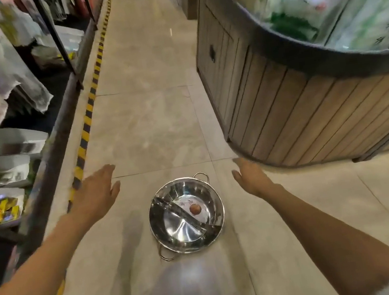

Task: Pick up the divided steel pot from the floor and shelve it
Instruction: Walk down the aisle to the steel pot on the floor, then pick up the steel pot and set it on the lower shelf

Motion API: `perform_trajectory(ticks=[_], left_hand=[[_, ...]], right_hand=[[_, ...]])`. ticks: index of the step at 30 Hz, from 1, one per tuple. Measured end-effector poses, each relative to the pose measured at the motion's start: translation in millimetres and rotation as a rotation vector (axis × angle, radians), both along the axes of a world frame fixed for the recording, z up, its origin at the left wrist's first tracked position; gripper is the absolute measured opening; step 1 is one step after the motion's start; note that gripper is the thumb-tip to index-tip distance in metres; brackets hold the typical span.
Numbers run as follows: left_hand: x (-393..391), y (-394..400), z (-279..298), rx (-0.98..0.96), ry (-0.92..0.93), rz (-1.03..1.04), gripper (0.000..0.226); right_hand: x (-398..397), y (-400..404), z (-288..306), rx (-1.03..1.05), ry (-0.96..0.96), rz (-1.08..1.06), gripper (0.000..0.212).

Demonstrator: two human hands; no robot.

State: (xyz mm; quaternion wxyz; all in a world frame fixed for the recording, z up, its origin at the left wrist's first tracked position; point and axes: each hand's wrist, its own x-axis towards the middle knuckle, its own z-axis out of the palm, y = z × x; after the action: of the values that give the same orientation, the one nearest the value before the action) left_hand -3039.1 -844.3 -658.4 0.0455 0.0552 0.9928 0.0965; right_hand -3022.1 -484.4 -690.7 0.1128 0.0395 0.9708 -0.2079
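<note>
The divided steel pot (186,214) sat on the tiled floor (153,118) in the aisle, near you and roughly centred between your arms. It was upright, with a curved partition running from far-left to near-right across the bowl, one loop handle on the far-right rim and one on the near-left rim. A label with a round brown picture lay in the far-right compartment. Your left hand (96,194) was released, fingers spread, palm down, hovering to the far left of the pot and clear of it. Your right hand (250,176) was likewise loose with fingers extended, to the far right of the pot, not touching it. Neither hand held anything. The shelving rack (58,133) ran along the left side behind a yellow-black hazard stripe (87,118) on the floor, with packaged goods on it, blurred. On the right stood a wood-panelled display bin (284,112) with green-white packages on top. A dark blurred shadow lay on the floor at the near edge.
</note>
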Motion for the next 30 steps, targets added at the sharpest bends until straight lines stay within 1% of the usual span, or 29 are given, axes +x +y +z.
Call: perform_trajectory(ticks=[4,7,10,12,14,17,20,23,25,26,29,30], left_hand=[[-25,-3,-183,0.056,-0.093,0.022,0.054],[-37,-4,-302,0.129,-0.111,0.021,0.057],[-48,-1,-390,0.221,-0.133,0.013,0.061],[-51,2,-425,0.274,-0.184,0.017,0.064],[-52,3,-442,0.304,-0.244,0.038,0.066],[-49,4,-450,0.298,-0.280,0.071,0.066],[-50,5,-456,0.333,-0.234,0.096,0.065],[-53,8,-461,0.387,-0.164,0.058,0.065],[-53,11,-460,0.411,-0.141,0.039,0.068],[-53,11,-457,0.413,-0.152,0.039,0.074],[-52,13,-445,0.411,-0.207,0.032,0.117],[-53,13,-442,0.411,-0.212,0.025,0.127]], right_hand=[[-26,-1,-170,-0.021,-0.076,-0.008,0.049],[-35,2,-279,-0.078,-0.088,-0.066,0.048],[-43,7,-357,-0.143,-0.059,-0.062,0.052],[-41,13,-384,-0.200,-0.070,-0.083,0.058],[-35,18,-394,-0.253,-0.093,-0.118,0.062],[-28,21,-399,-0.215,-0.147,-0.141,0.067],[-31,20,-405,-0.269,-0.116,-0.193,0.065],[-36,21,-411,-0.240,-0.036,-0.125,0.063],[-37,21,-413,-0.235,-0.021,-0.104,0.063],[-37,22,-412,-0.238,-0.023,-0.103,0.063],[-35,23,-408,-0.227,-0.050,-0.112,0.069],[-36,23,-406,-0.225,-0.060,-0.118,0.071]])
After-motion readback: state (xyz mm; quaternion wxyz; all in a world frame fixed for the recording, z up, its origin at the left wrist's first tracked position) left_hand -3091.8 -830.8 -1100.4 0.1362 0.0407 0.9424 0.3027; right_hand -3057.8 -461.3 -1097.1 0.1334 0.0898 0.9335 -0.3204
